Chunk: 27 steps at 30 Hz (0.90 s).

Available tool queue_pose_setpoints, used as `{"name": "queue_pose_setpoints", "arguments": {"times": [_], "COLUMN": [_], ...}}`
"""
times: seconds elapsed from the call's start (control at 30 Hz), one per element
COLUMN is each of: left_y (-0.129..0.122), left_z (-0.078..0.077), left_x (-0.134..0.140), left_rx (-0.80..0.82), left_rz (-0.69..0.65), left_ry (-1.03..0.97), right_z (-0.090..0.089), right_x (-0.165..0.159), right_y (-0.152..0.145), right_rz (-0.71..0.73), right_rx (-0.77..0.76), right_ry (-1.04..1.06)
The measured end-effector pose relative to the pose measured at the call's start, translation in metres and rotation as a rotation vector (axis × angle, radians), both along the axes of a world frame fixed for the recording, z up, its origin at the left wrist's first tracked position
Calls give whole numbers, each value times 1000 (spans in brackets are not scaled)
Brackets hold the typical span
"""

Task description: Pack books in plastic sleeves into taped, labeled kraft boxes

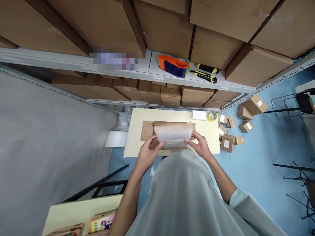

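Observation:
A whitish, translucent sheet [173, 134], like soft wrapping material, is spread between my hands above an open cardboard box [147, 130]. My left hand [149, 150] pinches the sheet's near left corner between thumb and fingers. On the other side, my right hand [199, 145] grips its near right corner, with the thumb on top. Brown flaps of the box show to the left, to the right and behind the sheet. What lies inside the box or under the sheet is hidden.
The box lies on a pale yellow table [133, 147]. At its back right are a white stack of labels or paper [199, 115] and a tape roll [211, 116]. A shelf [147, 67] above holds cartons, an orange-blue tape dispenser [173, 66] and box cutters [204, 76]. Small boxes [227, 143] lie right.

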State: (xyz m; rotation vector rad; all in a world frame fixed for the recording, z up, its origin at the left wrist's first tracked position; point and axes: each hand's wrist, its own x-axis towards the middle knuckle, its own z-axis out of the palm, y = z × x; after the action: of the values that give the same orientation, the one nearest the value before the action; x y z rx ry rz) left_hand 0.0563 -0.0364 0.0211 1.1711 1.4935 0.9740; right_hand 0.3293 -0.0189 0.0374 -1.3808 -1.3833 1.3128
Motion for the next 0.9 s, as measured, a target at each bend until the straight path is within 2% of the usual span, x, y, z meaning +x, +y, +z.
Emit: {"name": "queue_pose_setpoints", "arguments": {"times": [0.1,0.23,0.4,0.5,0.57,0.73,0.9], "left_y": [-1,-4,-8,-7,-9,-20,-28], "left_z": [-7,-23,-54,-75,-88,-111,-122], "left_x": [-2,-5,-7,-15,-23,-37,-38], "left_rx": [-71,-134,-184,-126,-55,35,43], "left_rz": [-1,-43,-11,57,18,-259,-342], "left_ry": [-68,-59,48,302,457,580,629], "right_z": [-10,-11,5,9,7,-9,-45], "right_x": [-9,-21,-33,-44,-55,-89,-117], "right_y": [-1,2,11,19,26,50,73], "right_rz": [-93,-66,125,276,389,620,739], "right_rx": [-133,-91,84,165,165,64,-64], "right_ry": [50,-24,-285,-475,-630,-984,-1130]}}
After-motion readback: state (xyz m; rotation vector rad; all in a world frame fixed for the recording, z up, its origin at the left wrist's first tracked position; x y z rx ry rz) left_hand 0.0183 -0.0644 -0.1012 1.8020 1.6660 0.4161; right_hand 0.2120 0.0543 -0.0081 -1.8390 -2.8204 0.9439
